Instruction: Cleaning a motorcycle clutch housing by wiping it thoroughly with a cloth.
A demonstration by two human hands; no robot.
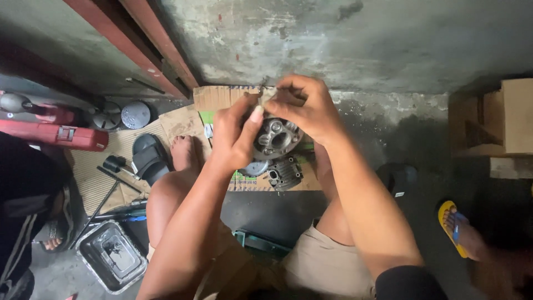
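My left hand (236, 136) grips a round grey metal engine part (276, 138) with several holes, held up in front of me. My right hand (300, 108) pinches at the part's top edge, fingers closed on a small piece there that I cannot make out. Below the hands, a finned grey metal block (285, 173) and a round grey disc (254, 168) lie on flattened cardboard (214, 98) on the floor. My knees and bare left foot (183, 153) frame the spot.
A black sandal (147, 158) and black tools (114, 172) lie at left, by a red case (55, 136). A metal tray with dark oily residue (111, 255) sits lower left. Another person's foot in a yellow sandal (458, 228) is at right, near a cardboard box (513, 114).
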